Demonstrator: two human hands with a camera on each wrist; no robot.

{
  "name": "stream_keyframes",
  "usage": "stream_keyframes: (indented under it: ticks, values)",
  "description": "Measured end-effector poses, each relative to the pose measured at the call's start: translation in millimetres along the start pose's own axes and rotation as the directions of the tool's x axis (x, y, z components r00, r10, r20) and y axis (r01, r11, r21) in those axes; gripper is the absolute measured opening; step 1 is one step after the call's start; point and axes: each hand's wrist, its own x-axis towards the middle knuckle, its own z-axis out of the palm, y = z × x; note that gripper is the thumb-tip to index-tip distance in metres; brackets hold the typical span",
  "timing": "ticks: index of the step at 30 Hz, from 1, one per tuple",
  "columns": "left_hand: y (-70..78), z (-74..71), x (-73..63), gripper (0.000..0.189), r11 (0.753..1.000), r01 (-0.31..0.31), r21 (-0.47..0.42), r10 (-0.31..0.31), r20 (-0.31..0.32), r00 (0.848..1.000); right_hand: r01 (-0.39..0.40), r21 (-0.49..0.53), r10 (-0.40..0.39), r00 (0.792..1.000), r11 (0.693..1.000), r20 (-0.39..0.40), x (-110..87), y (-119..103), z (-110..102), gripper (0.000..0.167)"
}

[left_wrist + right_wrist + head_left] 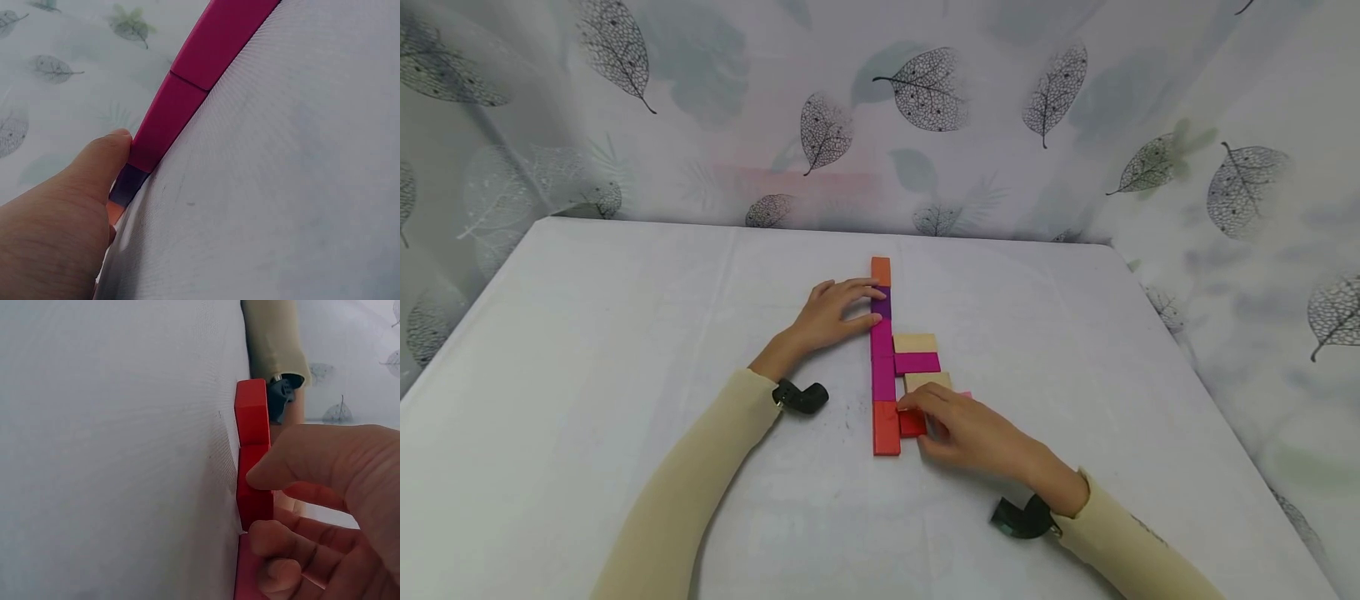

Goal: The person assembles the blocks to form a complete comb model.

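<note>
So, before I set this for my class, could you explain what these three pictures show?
There's no machine at work: you see a person's left hand and right hand, both bare. The wide picture comes from a camera worn on the head, looking forward and down; each close one comes from a camera worn on one wrist. On the white-covered table lies a column of blocks: orange, purple, two magenta and red. To its right lie more blocks, including tan, magenta and red ones. The left hand touches the column near its purple block; the right hand pinches a red block beside the column's red end.
</note>
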Motion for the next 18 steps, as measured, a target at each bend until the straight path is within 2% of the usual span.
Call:
stream_keyframes:
  ticks: [8, 18]
  values:
    - [0.9, -0.4, -0.4, 0.041, 1.000, 0.006, -0.001, -0.006, 0.002, 1.000, 0.046, -0.012, -0.046, 0.999, 0.999, -0.028, -1.7, 1.8, 0.7, 0.036]
    - [2.0, -1.0, -1.3, 0.041, 1.000, -0.003, -0.006, 0.003, 0.000, 1.000, 0.031, 0.042, -0.031, 0.999, 0.999, -0.012, -3.1, 1.8, -1.0, 0.040]
